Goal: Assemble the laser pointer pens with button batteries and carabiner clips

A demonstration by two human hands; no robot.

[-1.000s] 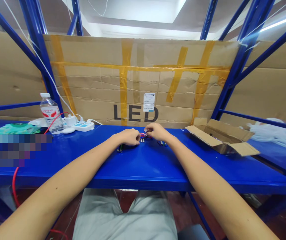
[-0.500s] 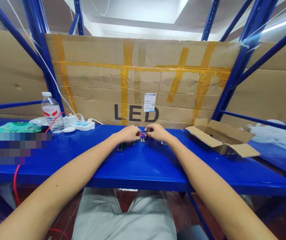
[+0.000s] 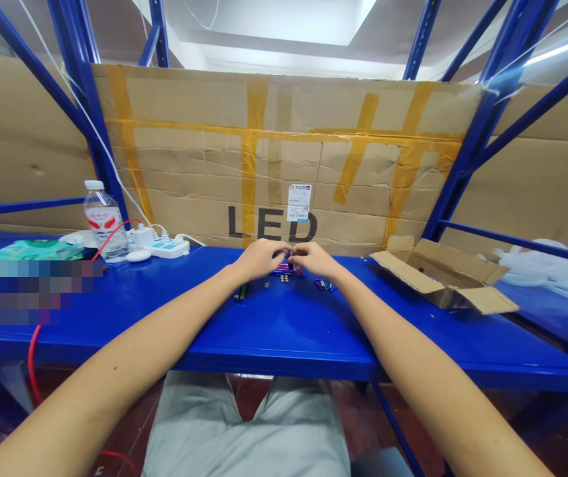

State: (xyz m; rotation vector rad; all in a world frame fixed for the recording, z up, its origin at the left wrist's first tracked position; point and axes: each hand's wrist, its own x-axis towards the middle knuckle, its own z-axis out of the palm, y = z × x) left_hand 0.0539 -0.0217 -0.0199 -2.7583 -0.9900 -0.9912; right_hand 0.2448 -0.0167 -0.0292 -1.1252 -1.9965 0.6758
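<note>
My left hand (image 3: pixel 262 258) and my right hand (image 3: pixel 314 260) meet above the blue table, fingers closed in a pinch. Between their fingertips is a small dark, shiny piece (image 3: pixel 289 254), mostly hidden and too small to name. Just below the hands lie several red and purple metallic rods (image 3: pixel 284 268), partly covered by the fingers. In front of these sit several small round silver pieces (image 3: pixel 284 278). Green rods (image 3: pixel 242 291) lie beside my left wrist, with tiny silver bits (image 3: pixel 266 285) near them. Blue and green carabiner-like clips (image 3: pixel 324 285) rest by my right wrist.
An open cardboard box (image 3: pixel 443 275) stands at the right, near white plastic wrap (image 3: pixel 547 268). On the left are a water bottle (image 3: pixel 105 225), a white power strip (image 3: pixel 169 248) and a green packet (image 3: pixel 38 250). A large cardboard panel (image 3: pixel 194 172) closes off the back.
My left hand has moved right and slightly up, and my right hand has shifted a little; their fingertips now meet at a small piece. More of the rods and clips shows.
</note>
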